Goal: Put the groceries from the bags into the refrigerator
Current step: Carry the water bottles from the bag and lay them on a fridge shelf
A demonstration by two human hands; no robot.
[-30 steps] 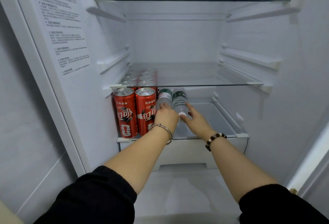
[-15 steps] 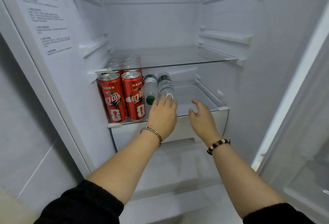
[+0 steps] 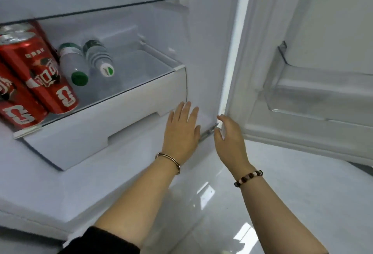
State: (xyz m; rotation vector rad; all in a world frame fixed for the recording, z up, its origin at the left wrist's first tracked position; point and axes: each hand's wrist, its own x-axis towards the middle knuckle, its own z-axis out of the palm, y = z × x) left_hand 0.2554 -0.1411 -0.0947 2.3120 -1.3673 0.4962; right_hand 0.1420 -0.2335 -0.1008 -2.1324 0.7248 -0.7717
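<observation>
Two water bottles [image 3: 84, 59] lie flat on glass shelf [image 3: 145, 65], caps toward you, at 10 o'clock from your hands, just beside red cola cans [image 3: 40, 67] at 9. Your left hand [image 3: 182, 132]: fingers straight, close together, empty, near right corner of white drawer [image 3: 121, 116]. Your right hand [image 3: 230, 138]: fingers loosely curved, holding nothing, by refrigerator [image 3: 205, 41] lower front edge. Clear door bin [image 3: 314, 90] at 3 o'clock.

Glossy red metal cans [image 3: 42, 76] and clear, smooth plastic bottles [image 3: 70, 61] at the glass shelf's [image 3: 145, 67] left front corner. Transparent plastic door bin [image 3: 306, 94]. Glossy tiled floor [image 3: 201, 197].
</observation>
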